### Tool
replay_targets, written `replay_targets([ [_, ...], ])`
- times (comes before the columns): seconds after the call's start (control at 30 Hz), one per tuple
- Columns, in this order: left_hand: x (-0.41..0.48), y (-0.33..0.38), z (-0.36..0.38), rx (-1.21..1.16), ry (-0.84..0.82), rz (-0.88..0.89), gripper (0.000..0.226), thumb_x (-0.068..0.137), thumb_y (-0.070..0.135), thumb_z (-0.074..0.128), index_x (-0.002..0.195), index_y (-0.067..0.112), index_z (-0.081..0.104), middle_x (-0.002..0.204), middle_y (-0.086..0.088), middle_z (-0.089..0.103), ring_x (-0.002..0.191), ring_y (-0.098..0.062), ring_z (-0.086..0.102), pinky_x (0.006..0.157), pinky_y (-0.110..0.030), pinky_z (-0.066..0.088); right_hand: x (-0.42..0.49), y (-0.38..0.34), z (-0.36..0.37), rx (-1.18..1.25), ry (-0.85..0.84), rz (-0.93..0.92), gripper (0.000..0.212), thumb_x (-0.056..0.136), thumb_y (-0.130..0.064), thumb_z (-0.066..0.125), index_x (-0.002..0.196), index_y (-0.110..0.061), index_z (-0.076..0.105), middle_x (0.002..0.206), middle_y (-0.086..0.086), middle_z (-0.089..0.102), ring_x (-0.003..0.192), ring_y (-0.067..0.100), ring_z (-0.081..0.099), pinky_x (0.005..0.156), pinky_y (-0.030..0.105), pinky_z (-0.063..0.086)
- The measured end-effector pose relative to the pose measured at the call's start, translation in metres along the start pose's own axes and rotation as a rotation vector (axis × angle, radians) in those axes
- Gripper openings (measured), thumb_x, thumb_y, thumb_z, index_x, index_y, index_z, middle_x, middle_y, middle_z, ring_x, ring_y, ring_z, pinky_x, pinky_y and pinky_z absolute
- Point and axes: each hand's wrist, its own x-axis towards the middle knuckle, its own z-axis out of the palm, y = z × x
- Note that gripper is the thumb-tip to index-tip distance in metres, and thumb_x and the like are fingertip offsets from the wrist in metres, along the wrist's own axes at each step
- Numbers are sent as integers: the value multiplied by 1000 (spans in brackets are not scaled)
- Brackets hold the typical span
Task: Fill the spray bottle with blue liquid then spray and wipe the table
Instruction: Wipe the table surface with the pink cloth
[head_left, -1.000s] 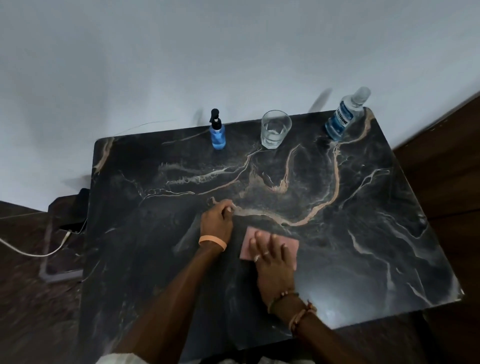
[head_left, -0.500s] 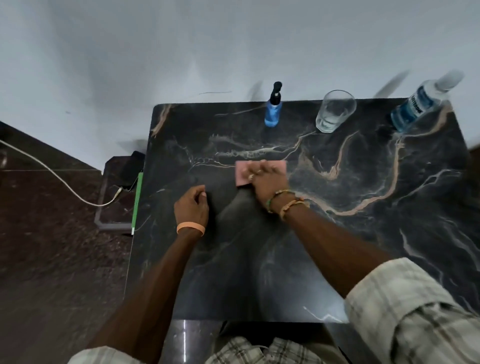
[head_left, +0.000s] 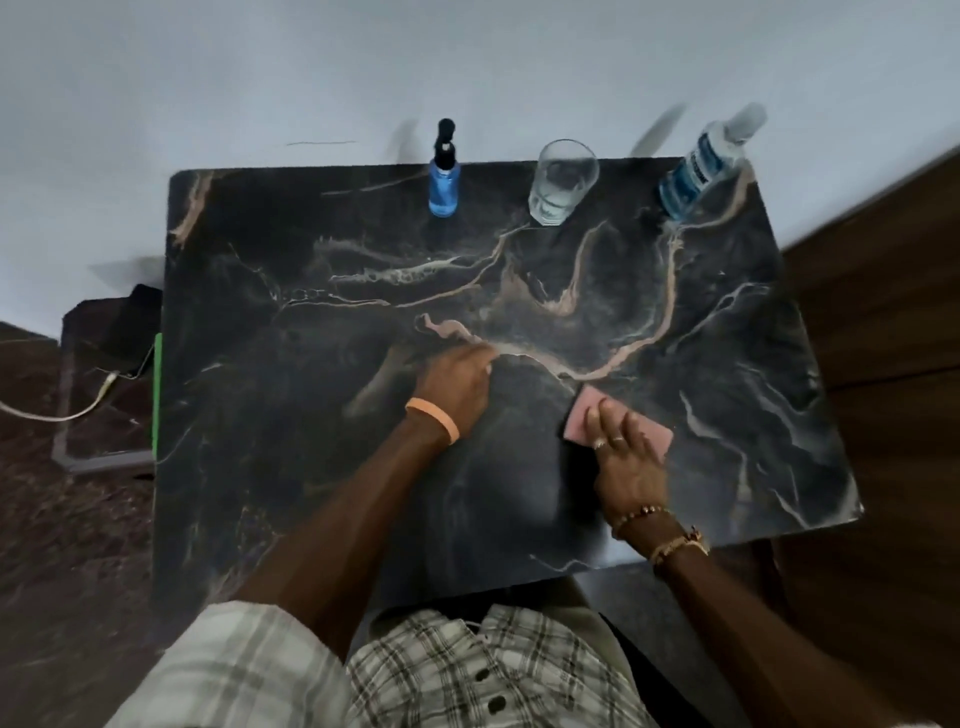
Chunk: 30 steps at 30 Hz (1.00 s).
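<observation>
A pink cloth (head_left: 652, 434) lies flat on the black marble table (head_left: 291, 415), right of centre near the front. My right hand (head_left: 626, 457) presses on it with straight fingers. My left hand (head_left: 457, 382) rests on the table at the centre, its fingers curled under, holding nothing that shows. A small spray bottle (head_left: 443, 179) with a black nozzle and blue liquid stands at the back edge. A larger bottle of blue liquid (head_left: 701, 166) with a white cap stands at the back right corner.
A drinking glass (head_left: 561, 184) with a little clear liquid stands between the two bottles. A white wall runs behind the table. A low stand (head_left: 98, 395) with a cable sits on the floor to the left. Dark wood flooring lies to the right.
My right hand has slid the pink cloth from the back left of the table to the front right. My left hand stays resting on the table.
</observation>
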Motion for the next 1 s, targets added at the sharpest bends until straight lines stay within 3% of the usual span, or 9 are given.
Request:
replay_targets([
  [0.07, 7, 12, 18, 51, -123, 78, 35, 96, 5, 47, 128, 2, 61, 133, -16, 60, 127, -29, 52, 113, -33, 31, 2, 26, -3, -55, 36, -58, 60, 88, -13, 27, 146, -11, 41, 154, 10, 36, 136, 40, 40, 106, 47, 41],
  [0.17, 13, 20, 35, 126, -272, 89, 38, 99, 9, 43, 135, 7, 56, 144, -12, 51, 137, -23, 42, 117, -32, 26, 14, 56, -9, 102, 32, 224, 63, 95, -9, 36, 155, -20, 20, 163, 1, 14, 145, 30, 19, 116, 38, 23],
  [0.33, 12, 18, 38, 148, -271, 29, 38, 97, 8, 45, 133, 8, 58, 143, -11, 52, 138, -22, 41, 117, -33, 27, -26, 30, 27, -8, 56, -33, 62, 91, -8, 39, 151, -17, 32, 159, 6, 26, 142, 37, 30, 110, 47, 33],
  [0.43, 11, 18, 30, 137, -264, 35, 37, 97, 6, 43, 129, 7, 61, 138, -12, 57, 134, -23, 46, 114, -32, 30, -18, 53, 17, 60, 9, 200, 66, 94, -11, 32, 156, -26, 16, 163, -3, 10, 148, 27, 15, 116, 40, 22],
  [0.5, 8, 17, 26, 112, -217, 9, 36, 96, 6, 45, 128, 8, 62, 134, -11, 60, 128, -25, 52, 111, -36, 36, -26, 27, 16, 45, 20, 209, 62, 92, -16, 23, 153, -22, 27, 161, 0, 21, 144, 32, 25, 113, 43, 29],
  [0.63, -5, 7, 11, 44, -66, -103, 34, 95, 7, 48, 123, 10, 66, 121, -10, 68, 113, -29, 61, 97, -41, 48, -52, -51, 37, -46, -34, -199, 60, 76, -19, 36, 129, -15, 64, 139, 10, 56, 121, 45, 55, 92, 59, 49],
  [0.83, -32, -34, -20, -4, 105, -331, 26, 94, 9, 51, 108, 15, 71, 108, -8, 72, 98, -30, 65, 86, -38, 50, 23, -107, 6, -217, 76, -507, 56, 92, -24, 54, 146, -24, 44, 154, 2, 38, 138, 39, 37, 109, 52, 35],
  [0.9, -42, -46, -31, -8, 148, -376, 25, 93, 10, 53, 109, 16, 72, 108, -7, 73, 99, -29, 66, 88, -39, 51, 59, -108, -12, -208, 70, -424, 58, 98, -22, 39, 153, -30, 25, 162, -2, 18, 146, 33, 19, 115, 46, 20],
  [1.0, -60, -61, -44, -26, 213, -430, 25, 93, 11, 53, 109, 15, 72, 111, -6, 72, 102, -28, 66, 91, -40, 51, 63, -123, -19, -52, 113, -241, 60, 93, -19, 43, 151, -29, 31, 159, 0, 19, 143, 32, 20, 113, 48, 24],
])
